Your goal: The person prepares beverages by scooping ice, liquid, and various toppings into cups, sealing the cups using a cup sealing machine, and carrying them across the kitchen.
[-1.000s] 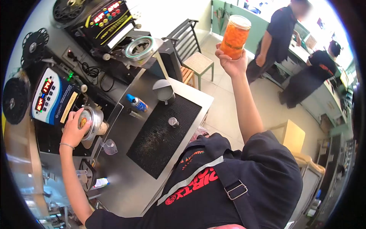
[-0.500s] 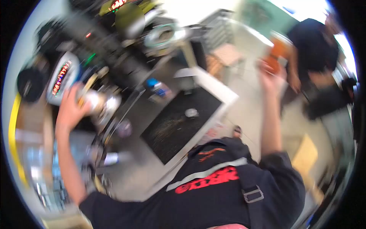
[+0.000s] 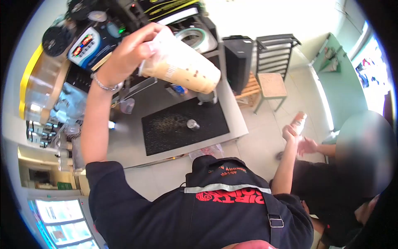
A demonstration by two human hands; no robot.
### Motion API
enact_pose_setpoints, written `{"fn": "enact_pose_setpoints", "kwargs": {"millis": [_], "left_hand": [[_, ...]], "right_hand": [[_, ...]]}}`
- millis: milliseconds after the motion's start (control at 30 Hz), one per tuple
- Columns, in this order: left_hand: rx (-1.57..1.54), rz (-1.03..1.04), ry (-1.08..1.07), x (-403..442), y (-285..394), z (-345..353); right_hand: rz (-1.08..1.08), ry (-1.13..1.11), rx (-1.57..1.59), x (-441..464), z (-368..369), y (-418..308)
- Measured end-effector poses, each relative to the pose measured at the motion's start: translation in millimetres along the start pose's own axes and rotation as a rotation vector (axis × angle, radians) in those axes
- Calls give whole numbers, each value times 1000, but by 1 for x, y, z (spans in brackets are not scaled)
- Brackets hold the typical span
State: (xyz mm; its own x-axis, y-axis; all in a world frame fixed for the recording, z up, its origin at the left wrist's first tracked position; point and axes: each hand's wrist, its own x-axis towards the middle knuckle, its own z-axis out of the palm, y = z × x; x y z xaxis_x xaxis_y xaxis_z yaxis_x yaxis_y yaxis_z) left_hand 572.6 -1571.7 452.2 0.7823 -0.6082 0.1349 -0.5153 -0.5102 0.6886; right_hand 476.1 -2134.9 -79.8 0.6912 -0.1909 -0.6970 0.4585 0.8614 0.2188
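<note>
As the left hand (image 3: 134, 50) comes up and away from the machine (image 3: 85, 45), a clear cup (image 3: 186, 68) swings big into view, tilted above the table (image 3: 238, 124)! Those left fingers are gripping it round the upper end, with the milky tan drink and its dark specks down toward the far end; whether there's a lid on, I can't tell. And look at the other side: the right hand (image 3: 290, 133) is lower now, arm stretched out over the floor (image 3: 253, 143), fingers closed on a small-looking, pale orange container (image 3: 299, 121). Right beside it, a co-worker's open hand (image 3: 308, 146) reaches in from a dark-clad body (image 3: 331, 178); contact between the two hands is too blurred to call. So both of the wearer's hands are taken, one up close with the cup, one well apart with the container, and the cup is off any surface. Down on the table, the black mat (image 3: 166, 128) carries a small metal cup (image 3: 192, 124), a clear measuring cup (image 3: 127, 106) is to its left, and a blue can (image 3: 179, 89) pokes out just behind the mat, below the drink.
</note>
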Motion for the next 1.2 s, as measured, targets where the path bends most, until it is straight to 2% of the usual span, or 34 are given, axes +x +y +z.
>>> {"fn": "enact_pose_setpoints", "kwargs": {"millis": [167, 300, 433, 533, 567, 633, 667, 700, 800, 867, 900, 967, 1067, 1100, 1133, 1200], "left_hand": [[-129, 100, -108, 97, 7, 92], [-190, 288, -183, 173, 23, 157], [-301, 334, -237, 235, 44, 223], [-395, 328, -292, 276, 47, 265], [-463, 416, -303, 295, 41, 283], [-530, 444, -298, 334, 37, 318], [-588, 453, -276, 348, 36, 336], [-686, 248, -416, 351, 50, 338], [-960, 110, -478, 402, 47, 399], [-1168, -54, -505, 427, 44, 450], [-1295, -152, -529, 437, 52, 478], [-1504, -319, -574, 463, 55, 543], [-1557, -399, -773, 509, 93, 620], [-1602, -448, -935, 523, 109, 644], [-1659, -484, -1120, 533, 93, 642], [-1686, -492, -1241, 555, 121, 693]], "right_hand": [[-117, -16, -86, -18, 31, -11], [-245, 119, -44, -12, 48, -36], [-323, 144, -11, -22, 61, -68], [-351, 253, 15, -37, 85, -85], [-370, 257, 30, -44, 94, -91], [-440, 92, -33, -56, 109, -102], [-451, 111, -15, -54, 118, -112], [-518, 248, -117, -49, 128, -124], [-500, -1, -47, -14, 119, -200], [-728, 244, -91, -5, 136, -231], [-667, 106, 46, 7, 115, -261], [-573, 64, 197, 12, 100, -314], [-593, 346, 324, -26, 122, -364], [-665, 311, 310, -32, 120, -381], [-768, 268, 291, -32, 108, -363], [-783, 241, 333, -40, 98, -399]]}}
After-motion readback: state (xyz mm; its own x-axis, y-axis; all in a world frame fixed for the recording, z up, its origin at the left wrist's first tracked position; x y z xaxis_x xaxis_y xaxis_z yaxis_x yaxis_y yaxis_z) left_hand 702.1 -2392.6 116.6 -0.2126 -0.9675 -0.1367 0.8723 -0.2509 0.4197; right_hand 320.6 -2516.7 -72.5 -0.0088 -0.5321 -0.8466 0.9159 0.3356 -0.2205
